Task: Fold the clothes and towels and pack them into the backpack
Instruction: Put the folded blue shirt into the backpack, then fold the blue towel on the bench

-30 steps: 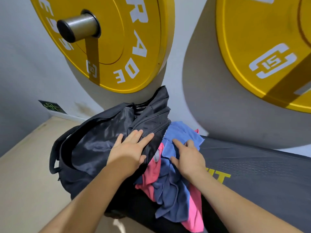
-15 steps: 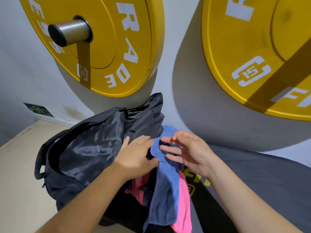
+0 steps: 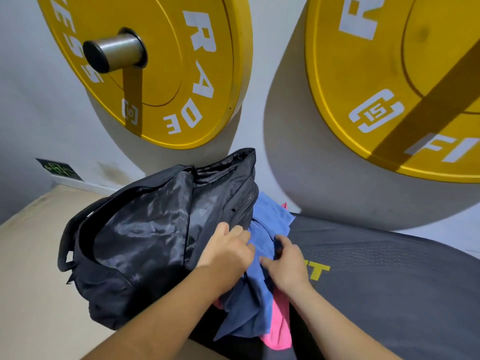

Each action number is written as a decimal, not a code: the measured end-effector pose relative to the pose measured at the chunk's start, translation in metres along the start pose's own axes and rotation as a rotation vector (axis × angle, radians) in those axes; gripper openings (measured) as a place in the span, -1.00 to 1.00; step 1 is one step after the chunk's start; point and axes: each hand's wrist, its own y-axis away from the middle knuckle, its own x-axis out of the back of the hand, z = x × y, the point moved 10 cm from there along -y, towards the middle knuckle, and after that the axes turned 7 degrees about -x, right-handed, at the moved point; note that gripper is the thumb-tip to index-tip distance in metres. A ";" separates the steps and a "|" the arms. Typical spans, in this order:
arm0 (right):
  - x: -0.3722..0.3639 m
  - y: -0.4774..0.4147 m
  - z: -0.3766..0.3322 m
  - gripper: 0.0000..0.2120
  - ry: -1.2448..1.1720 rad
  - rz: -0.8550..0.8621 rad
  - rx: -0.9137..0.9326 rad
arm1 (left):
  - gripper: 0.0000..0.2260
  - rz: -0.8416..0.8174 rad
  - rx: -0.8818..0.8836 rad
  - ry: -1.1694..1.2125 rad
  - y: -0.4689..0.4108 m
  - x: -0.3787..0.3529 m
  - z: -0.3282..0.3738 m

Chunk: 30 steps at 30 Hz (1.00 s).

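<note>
Left hand (image 3: 226, 253) curls its fingers where the black nylon backpack (image 3: 142, 242) meets the crumpled blue cloth (image 3: 270, 216); which of the two it grips cannot be told. Right hand (image 3: 285, 263) bunches the same blue cloth, which lies unfolded just beside the backpack's open mouth, over a pink fabric garment (image 3: 279, 326). Risk: a tug may drag both overhanging cloths down to the beige floor (image 3: 26, 268), or tip the slumped backpack. Behind, a steel bar sleeve (image 3: 114, 50) and yellow round weight plates (image 3: 168, 74) crowd the wall; the dark grey padded bench (image 3: 389, 281) offers folding room at right.
</note>
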 end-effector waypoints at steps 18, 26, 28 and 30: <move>-0.004 0.032 -0.046 0.08 -0.109 -0.422 0.401 | -0.68 0.772 0.663 1.361 0.044 0.107 -0.113; 0.003 0.027 -0.048 -0.86 -0.074 -0.340 0.343 | -0.92 1.140 0.574 1.785 0.089 0.174 -0.147; 0.024 0.022 -0.038 -0.77 -0.151 -0.269 0.193 | -0.94 1.081 0.636 1.812 0.093 0.165 -0.144; 0.052 0.029 -0.041 -0.81 -0.178 -0.177 0.189 | -0.90 0.991 0.645 1.812 0.094 0.164 -0.137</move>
